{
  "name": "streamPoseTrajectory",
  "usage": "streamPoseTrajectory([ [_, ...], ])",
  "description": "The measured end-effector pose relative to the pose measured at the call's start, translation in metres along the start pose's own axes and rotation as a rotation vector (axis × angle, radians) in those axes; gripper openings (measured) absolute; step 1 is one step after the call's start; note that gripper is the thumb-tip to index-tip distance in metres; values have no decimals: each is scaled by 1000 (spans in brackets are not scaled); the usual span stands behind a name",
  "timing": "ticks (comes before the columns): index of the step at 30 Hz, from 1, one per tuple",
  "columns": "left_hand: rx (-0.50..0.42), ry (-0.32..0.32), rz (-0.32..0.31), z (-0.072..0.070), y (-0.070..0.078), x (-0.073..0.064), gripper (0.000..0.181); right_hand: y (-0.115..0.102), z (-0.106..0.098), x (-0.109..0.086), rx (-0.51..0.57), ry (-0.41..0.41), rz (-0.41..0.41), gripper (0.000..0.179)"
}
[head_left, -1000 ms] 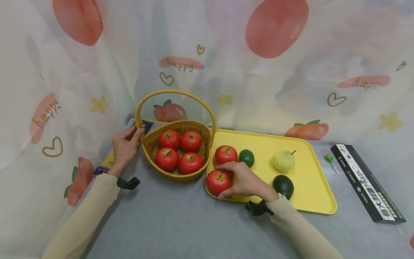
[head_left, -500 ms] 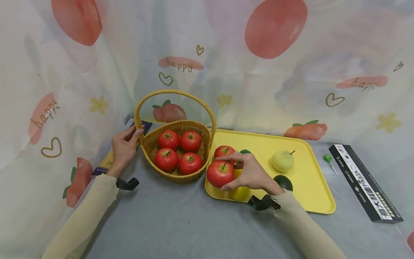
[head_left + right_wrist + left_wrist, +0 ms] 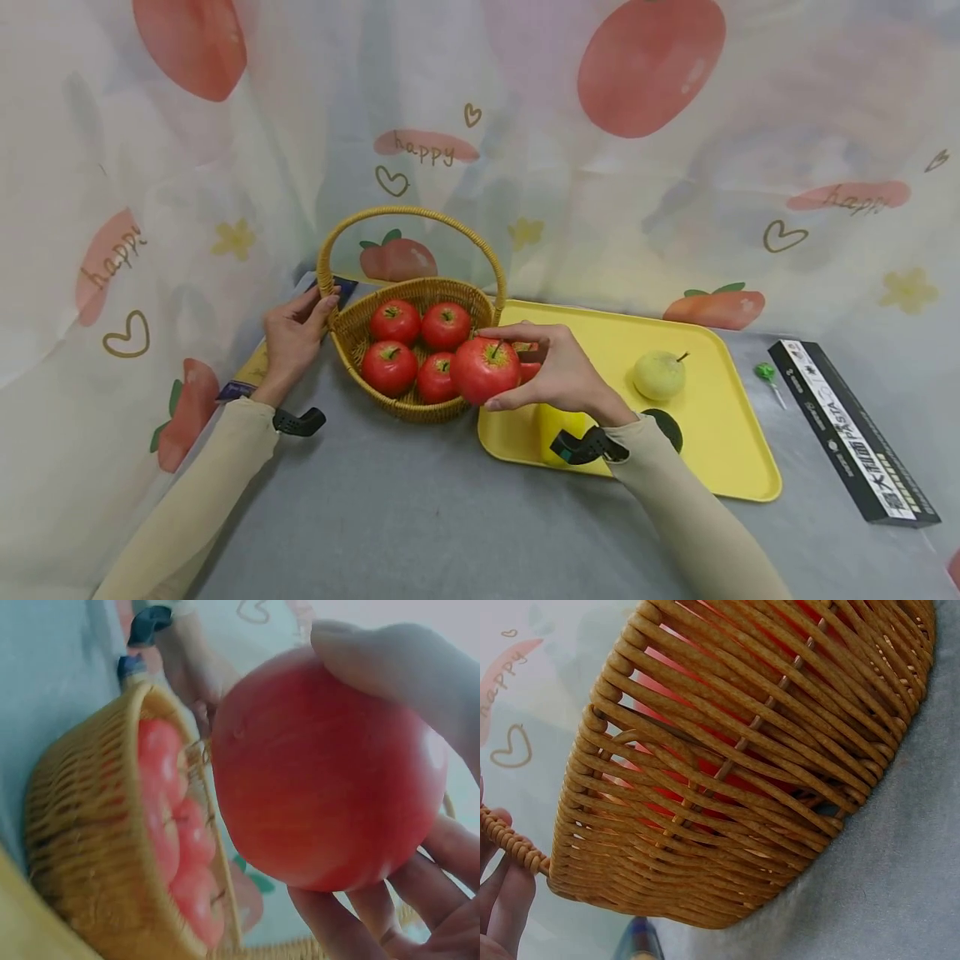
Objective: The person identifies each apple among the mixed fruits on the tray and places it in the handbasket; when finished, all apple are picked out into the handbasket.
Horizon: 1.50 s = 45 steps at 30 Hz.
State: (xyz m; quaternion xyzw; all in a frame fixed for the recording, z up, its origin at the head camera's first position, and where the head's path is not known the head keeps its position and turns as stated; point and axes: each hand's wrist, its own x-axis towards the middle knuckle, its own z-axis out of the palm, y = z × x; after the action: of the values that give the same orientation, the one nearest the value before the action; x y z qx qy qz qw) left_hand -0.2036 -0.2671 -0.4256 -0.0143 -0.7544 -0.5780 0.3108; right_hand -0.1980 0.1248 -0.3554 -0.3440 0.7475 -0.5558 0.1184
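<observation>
In the head view my right hand [image 3: 562, 371] grips a red apple [image 3: 483, 372] between thumb and fingers, raised at the right side of a wicker basket [image 3: 397, 407]. In the right wrist view the held apple [image 3: 330, 772] fills the middle, thumb on one side and fingers on the other. Several red apples [image 3: 389, 368] lie in the basket. My left hand [image 3: 294, 337] pinches the base of the basket's arched handle [image 3: 411, 210] at its left end. The left wrist view shows the woven wall [image 3: 727, 787] close up, with red showing through the gaps.
A yellow tray [image 3: 720, 417] right of the basket bears a pale pear [image 3: 660, 375], a dark green fruit [image 3: 667, 427] and a yellow fruit [image 3: 555, 425], the latter two partly hidden. Farther right lie a green lollipop [image 3: 765, 372] and a black pasta box [image 3: 851, 429]. A yellow-and-blue packet [image 3: 251, 371] lies at left.
My right hand has lifted the apple off the tray's near left corner and carried it up and left toward the basket. My left hand keeps its hold on the handle.
</observation>
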Motion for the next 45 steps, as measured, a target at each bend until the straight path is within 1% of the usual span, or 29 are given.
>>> streamPoseTrajectory([
  [4, 15, -5, -20, 0, 0, 2, 34, -5, 12, 18, 34, -21, -35, 74],
  [6, 29, -4, -23, -1, -1, 2, 34, -7, 20, 27, 28, -21, -52, 73],
  [10, 25, -9, -11, -1, -1, 2, 33, -7, 36, 42, 46, -34, -68, 73],
  [13, 20, -16, -5, -1, -2, 1, 33, -6, 46, 52, 28, -39, -77, 73],
  [17, 24, -16, -4, -1, -2, 1, 33, -6, 55, 67, -11, -20, -75, 73],
  [19, 26, -16, -3, -2, -2, 1, 34, -6, 59, 76, 6, -10, -61, 71],
  [23, 14, -20, 5, -2, 0, 2, 33, -4, 64, 96, 72, 10, -6, 70],
  [28, 2, -12, 3, -2, 0, 3, 33, 6, 70, 119, 79, 33, 47, 73],
  [33, -1, -29, -6, -2, 0, 0, 33, 18, 76, 133, 47, 51, 95, 73],
  [39, 30, -25, -22, -4, -2, -2, 33, 26, 86, 144, 32, 6, 146, 74],
  [42, 41, -32, -23, -4, -2, 0, 33, 26, 89, 150, 31, -11, 180, 74],
  [45, 45, -43, -20, -4, -2, 2, 33, 25, 90, 155, 3, -20, 195, 75],
])
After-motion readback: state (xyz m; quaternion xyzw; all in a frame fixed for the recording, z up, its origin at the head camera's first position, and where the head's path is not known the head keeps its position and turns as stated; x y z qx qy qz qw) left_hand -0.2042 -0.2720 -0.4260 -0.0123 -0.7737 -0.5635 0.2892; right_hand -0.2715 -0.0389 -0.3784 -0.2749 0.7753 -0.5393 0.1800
